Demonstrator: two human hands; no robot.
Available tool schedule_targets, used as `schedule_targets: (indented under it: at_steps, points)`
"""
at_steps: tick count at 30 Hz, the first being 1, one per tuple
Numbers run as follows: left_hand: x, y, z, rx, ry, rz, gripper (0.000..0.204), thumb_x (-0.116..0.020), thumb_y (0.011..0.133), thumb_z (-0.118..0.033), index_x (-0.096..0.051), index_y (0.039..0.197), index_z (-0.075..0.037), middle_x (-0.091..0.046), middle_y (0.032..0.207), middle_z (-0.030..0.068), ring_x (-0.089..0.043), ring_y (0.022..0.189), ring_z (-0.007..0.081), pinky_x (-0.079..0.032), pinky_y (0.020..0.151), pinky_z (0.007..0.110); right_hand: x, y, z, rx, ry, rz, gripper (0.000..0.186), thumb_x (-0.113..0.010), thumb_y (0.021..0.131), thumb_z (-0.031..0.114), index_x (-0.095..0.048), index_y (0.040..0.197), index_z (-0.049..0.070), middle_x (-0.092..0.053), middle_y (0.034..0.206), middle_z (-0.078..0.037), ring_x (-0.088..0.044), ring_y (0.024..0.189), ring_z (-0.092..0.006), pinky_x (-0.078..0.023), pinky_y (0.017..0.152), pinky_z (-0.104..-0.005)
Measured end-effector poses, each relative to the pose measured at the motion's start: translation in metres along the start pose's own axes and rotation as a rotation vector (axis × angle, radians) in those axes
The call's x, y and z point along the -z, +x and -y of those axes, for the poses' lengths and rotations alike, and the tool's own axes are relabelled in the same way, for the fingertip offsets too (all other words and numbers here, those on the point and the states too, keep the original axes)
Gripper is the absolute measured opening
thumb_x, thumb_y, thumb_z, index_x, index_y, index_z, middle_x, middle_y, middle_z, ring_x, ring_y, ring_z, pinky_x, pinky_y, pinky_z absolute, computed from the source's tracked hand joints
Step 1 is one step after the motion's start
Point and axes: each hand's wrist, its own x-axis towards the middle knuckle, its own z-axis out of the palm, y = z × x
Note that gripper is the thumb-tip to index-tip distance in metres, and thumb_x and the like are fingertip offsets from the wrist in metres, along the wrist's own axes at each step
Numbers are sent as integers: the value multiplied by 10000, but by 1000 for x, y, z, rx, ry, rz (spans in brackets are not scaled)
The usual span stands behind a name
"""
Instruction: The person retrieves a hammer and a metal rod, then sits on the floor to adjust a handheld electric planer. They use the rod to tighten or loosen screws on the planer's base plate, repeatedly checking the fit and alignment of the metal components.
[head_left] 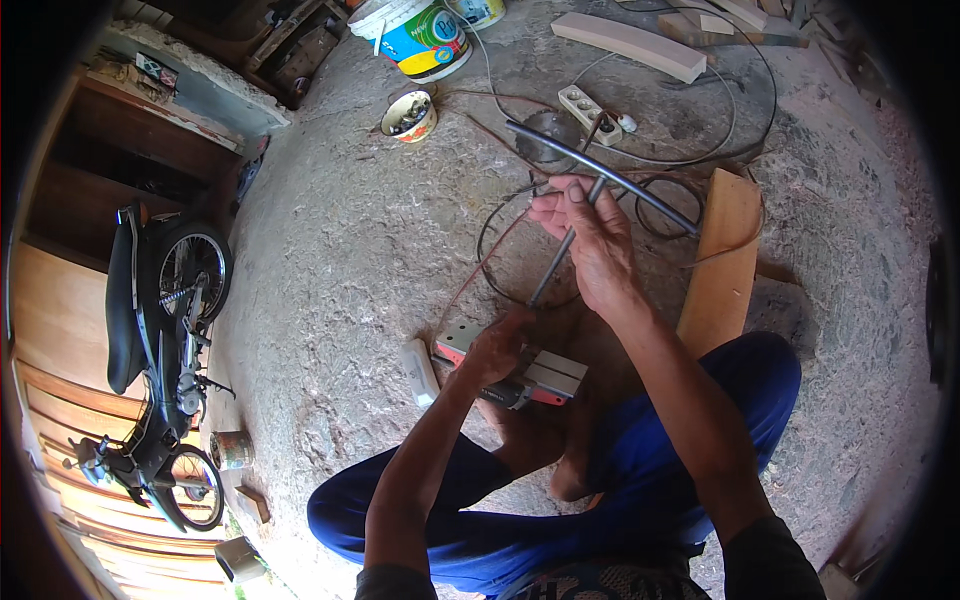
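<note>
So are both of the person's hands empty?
No, the right hand is holding a metal rod.

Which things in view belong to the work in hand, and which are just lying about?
Apparently in use:
T-bar, held
red-grey tool, at the left hand

Apparently just lying about:
bowl
bucket
saw blade
plank
motorbike

Workshop: timber (724, 262), power strip (582, 106), motorbike (128, 345)
</note>
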Motion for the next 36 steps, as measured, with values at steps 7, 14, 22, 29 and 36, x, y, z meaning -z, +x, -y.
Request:
schedule_targets:
  at_steps: [7, 14, 22, 29, 36]
  points:
    - [-9, -2, -15, -122, 589, 142, 136, -582, 867, -100, -661, 978, -104, -652, 1058, 170, -607, 1083, 400, -512, 890, 493, 8, 5, 6, -18, -41, -32, 324, -516, 1103, 337, -614, 1258, 70, -720, 1062, -105, -691, 1009, -203, -515, 964, -389]
    - [-10, 7, -18, -57, 672, 207, 177, -545, 898, -150, -663, 1026, -120, -647, 1113, 154, -608, 1114, 388, -494, 938, 520, 10, 2, 6, -41, -61, -37, 316, -508, 1106, 344, -633, 1236, 86, -720, 1036, -98, -693, 985, -195, -511, 932, -371]
    - [-13, 16, -6, -44, 725, 228, 195, -566, 943, -249, -678, 1035, -118, -653, 1115, 147, -614, 1121, 392, -486, 969, 538, 10, 2, 3, -36, -57, -27, 330, -513, 1102, 360, -636, 1231, 83, -724, 1014, -96, -698, 961, -192, -506, 923, -353]
    - [-4, 18, -23, -109, 683, 166, 170, -581, 933, -254, -637, 986, -102, -655, 1067, 163, -615, 1094, 403, -500, 937, 527, 14, 4, 4, -45, -59, -66, 325, -513, 1103, 353, -637, 1233, 82, -726, 1013, -96, -699, 956, -184, -513, 905, -348]
    - [-5, 28, -5, 9, 486, 163, 231, -649, 861, -264, -666, 993, -75, -698, 1003, 179, -644, 1035, 412, -502, 928, 493, 19, 6, 2, -39, -48, -67, 322, -515, 1104, 335, -635, 1227, 63, -719, 1011, -106, -697, 956, -185, -520, 905, -340]
